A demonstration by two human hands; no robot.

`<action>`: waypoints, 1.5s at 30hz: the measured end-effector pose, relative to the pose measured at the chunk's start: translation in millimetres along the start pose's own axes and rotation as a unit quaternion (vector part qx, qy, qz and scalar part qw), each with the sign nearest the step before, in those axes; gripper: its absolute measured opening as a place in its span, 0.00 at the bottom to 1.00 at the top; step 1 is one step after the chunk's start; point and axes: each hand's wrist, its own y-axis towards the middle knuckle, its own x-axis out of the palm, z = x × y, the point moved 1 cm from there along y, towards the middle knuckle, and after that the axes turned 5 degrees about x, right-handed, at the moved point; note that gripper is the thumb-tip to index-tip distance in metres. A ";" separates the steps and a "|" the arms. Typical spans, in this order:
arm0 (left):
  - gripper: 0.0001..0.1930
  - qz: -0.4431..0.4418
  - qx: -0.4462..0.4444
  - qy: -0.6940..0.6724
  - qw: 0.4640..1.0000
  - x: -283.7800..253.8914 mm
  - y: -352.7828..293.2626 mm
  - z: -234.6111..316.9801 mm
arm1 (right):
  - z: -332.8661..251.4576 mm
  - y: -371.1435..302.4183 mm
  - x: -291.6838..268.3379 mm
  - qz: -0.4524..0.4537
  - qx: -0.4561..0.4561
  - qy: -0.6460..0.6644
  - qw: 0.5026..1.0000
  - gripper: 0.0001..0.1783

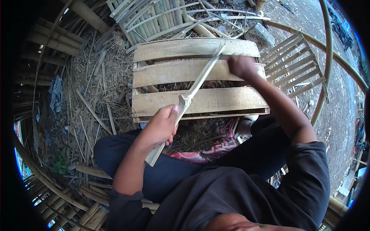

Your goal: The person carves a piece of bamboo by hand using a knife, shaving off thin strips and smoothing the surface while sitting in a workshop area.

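My left hand (161, 126) is wrapped around the lower part of a pale bamboo strip (198, 81), which slants up and away to the right over a low slatted wooden crate (165, 73). Just beyond my thumb, a rough, lifted sliver (185, 101) sticks out from the strip. My right hand (243, 68) is closed in a fist beside the strip's far end, blurred by motion. Something dark shows between that fist and the strip, too smeared to name. Under the near end of the strip lies my dark trouser leg.
A slatted bamboo panel (295, 65) lies to the crate's right, near a grey concrete block (260, 35). Another bamboo panel (154, 19) leans beyond the crate. Bamboo poles curve along the right, with stacked bamboo at left. Shavings cover the ground, and a red printed sack (208, 154) lies between my legs.
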 end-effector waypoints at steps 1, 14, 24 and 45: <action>0.21 -0.003 0.004 0.003 1.000 0.1 -6.7 5.9 | 46.1 26.0 12.3 0.034 0.098 -0.037 0.994 0.18; 0.19 0.042 0.012 -0.084 0.995 2.4 14.5 -0.6 | -61.1 -58.1 -48.0 -0.026 -0.089 0.284 0.954 0.33; 0.19 0.054 0.056 0.056 0.995 15.1 13.3 0.7 | -31.9 -30.2 -1.9 0.044 -0.169 0.177 0.969 0.29; 0.20 0.055 0.049 0.026 0.997 6.0 1.8 3.7 | 2.6 10.2 -18.2 0.072 -0.056 0.089 0.992 0.30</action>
